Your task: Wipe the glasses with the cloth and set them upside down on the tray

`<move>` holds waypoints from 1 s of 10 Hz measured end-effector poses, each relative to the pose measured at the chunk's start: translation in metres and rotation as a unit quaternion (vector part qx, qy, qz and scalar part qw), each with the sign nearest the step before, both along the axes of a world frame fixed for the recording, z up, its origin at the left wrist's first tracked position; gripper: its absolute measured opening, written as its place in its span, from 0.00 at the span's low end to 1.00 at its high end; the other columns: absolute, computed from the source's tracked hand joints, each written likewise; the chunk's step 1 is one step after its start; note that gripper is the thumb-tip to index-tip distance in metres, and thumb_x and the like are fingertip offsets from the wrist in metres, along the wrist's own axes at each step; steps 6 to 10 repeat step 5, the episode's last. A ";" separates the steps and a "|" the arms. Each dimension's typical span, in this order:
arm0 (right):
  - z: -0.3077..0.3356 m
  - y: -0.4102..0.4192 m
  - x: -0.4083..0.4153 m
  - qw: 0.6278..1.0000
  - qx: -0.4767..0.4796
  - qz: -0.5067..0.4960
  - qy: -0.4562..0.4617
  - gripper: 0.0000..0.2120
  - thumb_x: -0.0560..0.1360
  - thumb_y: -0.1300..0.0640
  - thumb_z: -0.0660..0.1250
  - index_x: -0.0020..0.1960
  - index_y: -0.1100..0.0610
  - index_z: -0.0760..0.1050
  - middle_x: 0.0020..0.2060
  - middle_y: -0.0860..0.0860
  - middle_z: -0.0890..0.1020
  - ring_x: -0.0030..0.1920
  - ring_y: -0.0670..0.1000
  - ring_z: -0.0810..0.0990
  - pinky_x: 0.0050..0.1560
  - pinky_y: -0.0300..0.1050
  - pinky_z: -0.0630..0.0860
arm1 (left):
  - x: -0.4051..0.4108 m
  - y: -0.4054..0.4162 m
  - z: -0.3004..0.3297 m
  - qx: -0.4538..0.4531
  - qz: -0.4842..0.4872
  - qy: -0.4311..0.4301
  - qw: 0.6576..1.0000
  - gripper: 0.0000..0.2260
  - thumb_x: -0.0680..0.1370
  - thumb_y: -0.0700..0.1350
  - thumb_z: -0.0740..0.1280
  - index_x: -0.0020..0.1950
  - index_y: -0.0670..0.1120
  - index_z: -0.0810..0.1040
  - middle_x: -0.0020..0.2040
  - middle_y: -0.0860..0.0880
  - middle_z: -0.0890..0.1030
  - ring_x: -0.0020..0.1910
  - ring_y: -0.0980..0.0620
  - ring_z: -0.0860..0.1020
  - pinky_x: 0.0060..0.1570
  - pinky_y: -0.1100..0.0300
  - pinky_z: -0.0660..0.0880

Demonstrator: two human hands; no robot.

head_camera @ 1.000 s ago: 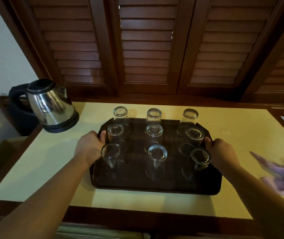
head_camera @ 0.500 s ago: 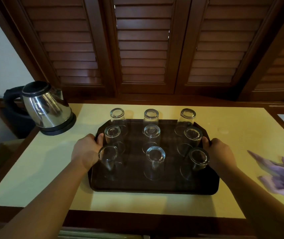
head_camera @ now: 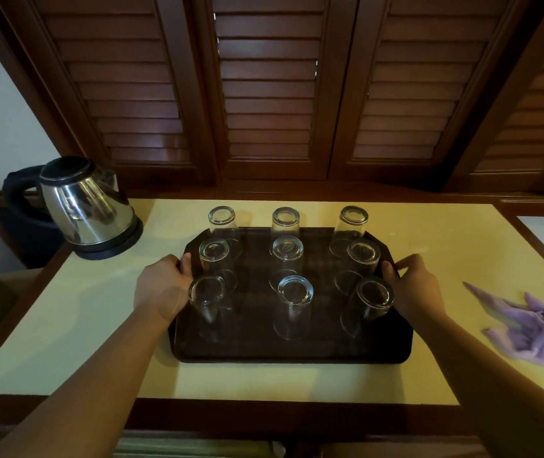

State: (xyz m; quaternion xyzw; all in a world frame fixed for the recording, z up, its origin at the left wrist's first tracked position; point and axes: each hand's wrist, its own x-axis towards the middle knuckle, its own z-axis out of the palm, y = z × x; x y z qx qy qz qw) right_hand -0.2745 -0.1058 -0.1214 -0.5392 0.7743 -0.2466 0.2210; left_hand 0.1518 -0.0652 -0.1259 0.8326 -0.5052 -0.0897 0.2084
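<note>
Glasses (head_camera: 292, 307), nine of them, stand upside down in three rows on the dark tray (head_camera: 290, 353), which lies with its long axis left to right across the desk (head_camera: 98, 325). My left hand (head_camera: 161, 289) curls its grip over the tray's left rim and my right hand (head_camera: 412, 285) takes the right rim, fingers partly lifted; each sits level with the middle row, forearms reaching in from the near edge. The purple cloth (head_camera: 535, 328) lies loose at the near right, closest to my right hand. All the wiping looks done.
</note>
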 end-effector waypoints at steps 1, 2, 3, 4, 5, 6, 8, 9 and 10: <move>0.004 0.002 -0.002 1.000 0.003 0.009 -0.017 0.16 0.85 0.43 0.64 0.63 0.55 0.71 0.47 0.58 0.83 0.41 0.56 0.81 0.32 0.44 0.70 | 0.004 0.001 0.002 0.009 -0.016 0.000 1.000 0.23 0.90 0.57 0.57 0.55 0.42 0.83 0.41 0.48 0.81 0.43 0.48 0.79 0.46 0.52 0.72; 0.005 0.008 -0.006 0.999 0.006 0.021 -0.027 0.16 0.85 0.45 0.64 0.67 0.54 0.72 0.47 0.56 0.83 0.41 0.54 0.81 0.34 0.43 0.71 | 0.007 0.005 0.009 0.035 -0.029 0.007 0.999 0.20 0.90 0.55 0.58 0.64 0.42 0.83 0.50 0.45 0.84 0.51 0.45 0.81 0.52 0.52 0.74; 0.005 0.023 -0.011 0.999 0.006 0.037 -0.031 0.18 0.85 0.47 0.63 0.72 0.52 0.72 0.49 0.52 0.82 0.46 0.55 0.81 0.36 0.42 0.73 | 0.011 0.017 0.011 0.038 -0.045 0.008 0.998 0.18 0.91 0.53 0.59 0.70 0.44 0.82 0.60 0.41 0.87 0.60 0.40 0.84 0.60 0.49 0.77; 0.006 0.047 -0.016 0.998 -0.008 0.043 -0.035 0.17 0.85 0.49 0.64 0.72 0.52 0.73 0.49 0.51 0.82 0.46 0.54 0.82 0.36 0.42 0.75 | 0.020 0.036 0.011 0.019 -0.065 0.017 0.998 0.16 0.90 0.51 0.63 0.71 0.46 0.84 0.59 0.43 0.88 0.58 0.42 0.85 0.59 0.51 0.78; 0.002 0.083 -0.023 0.997 -0.042 0.049 -0.030 0.16 0.85 0.50 0.65 0.71 0.52 0.74 0.46 0.49 0.83 0.43 0.49 0.83 0.38 0.44 0.76 | 0.017 0.070 0.012 -0.030 -0.059 0.055 0.996 0.13 0.88 0.48 0.66 0.69 0.47 0.84 0.56 0.46 0.88 0.49 0.51 0.83 0.56 0.54 0.76; 0.002 0.083 -0.023 0.997 -0.042 0.049 -0.030 0.16 0.85 0.50 0.65 0.71 0.52 0.74 0.46 0.49 0.83 0.43 0.49 0.83 0.38 0.44 0.76 | 0.017 0.070 0.012 -0.030 -0.059 0.055 0.996 0.13 0.88 0.48 0.66 0.69 0.47 0.84 0.56 0.46 0.88 0.49 0.51 0.83 0.56 0.54 0.76; 0.002 0.083 -0.023 0.997 -0.042 0.049 -0.030 0.16 0.85 0.50 0.65 0.71 0.52 0.74 0.46 0.49 0.83 0.43 0.49 0.83 0.38 0.44 0.76 | 0.017 0.070 0.012 -0.030 -0.059 0.055 0.996 0.13 0.88 0.48 0.66 0.69 0.47 0.84 0.56 0.46 0.88 0.49 0.51 0.83 0.56 0.54 0.76; 0.002 0.083 -0.023 0.997 -0.042 0.049 -0.030 0.16 0.85 0.50 0.65 0.71 0.52 0.74 0.46 0.49 0.83 0.43 0.49 0.83 0.38 0.44 0.76 | 0.017 0.070 0.012 -0.030 -0.059 0.055 0.996 0.13 0.88 0.48 0.66 0.69 0.47 0.84 0.56 0.46 0.88 0.49 0.51 0.83 0.56 0.54 0.76; 0.002 0.083 -0.023 0.997 -0.042 0.049 -0.030 0.16 0.85 0.50 0.65 0.71 0.52 0.74 0.46 0.49 0.83 0.43 0.49 0.83 0.38 0.44 0.76 | 0.017 0.070 0.012 -0.030 -0.059 0.055 0.996 0.13 0.88 0.48 0.66 0.69 0.47 0.84 0.56 0.46 0.88 0.49 0.51 0.83 0.56 0.54 0.76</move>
